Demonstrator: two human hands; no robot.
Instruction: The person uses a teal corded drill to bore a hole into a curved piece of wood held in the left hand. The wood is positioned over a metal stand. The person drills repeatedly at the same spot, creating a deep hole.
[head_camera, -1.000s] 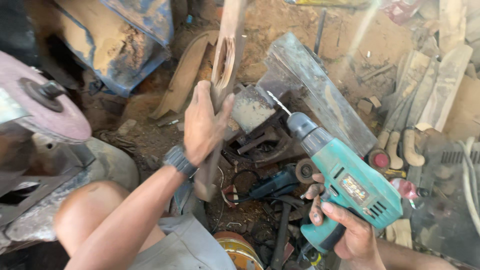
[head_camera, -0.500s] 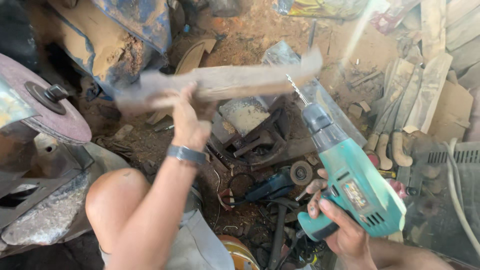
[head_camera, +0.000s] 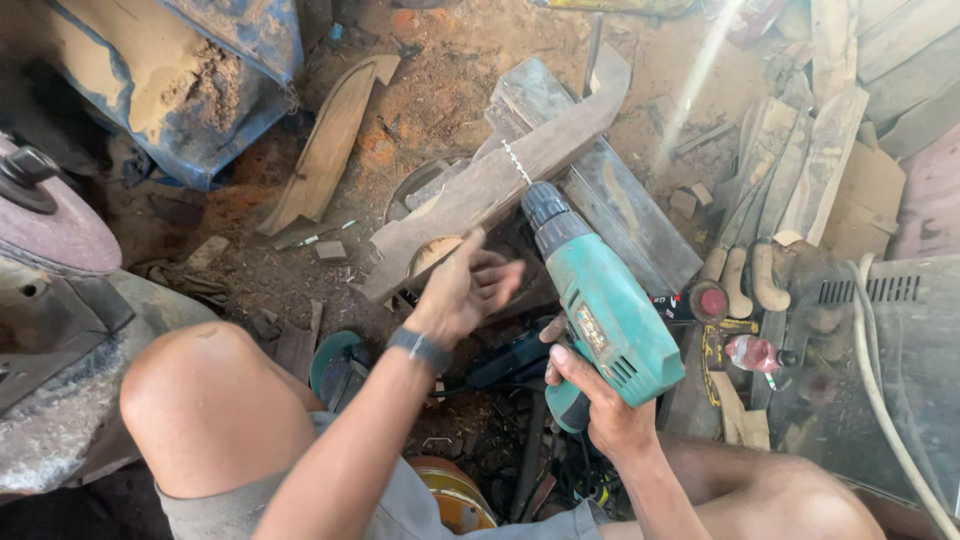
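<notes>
Right now the right hand (head_camera: 610, 415) has its grip closed around the teal drill (head_camera: 600, 305), bit pointing to eleven o'clock onto the curved wooden plank (head_camera: 490, 185). Left hand (head_camera: 462, 290) hovers with grip open, empty, just beside the plank

Wood piece (head_camera: 500, 180): a second ago it stood near upright in the left hand (head_camera: 462, 290); half a second ago it swung level, blurred, gripped from below. Now it lies flat across the block, long axis running from 8 o'clock to 2 o'clock.

Left hand: has let go, fingers spread and blurred, hovering just off the wood's 6 o'clock edge.

Drill (head_camera: 600, 305): the bit pointed at open air to the right of the wood before; its tip now meets the wood's upper face, with the body trailing toward 5 o'clock in the right hand (head_camera: 600, 405).
</notes>
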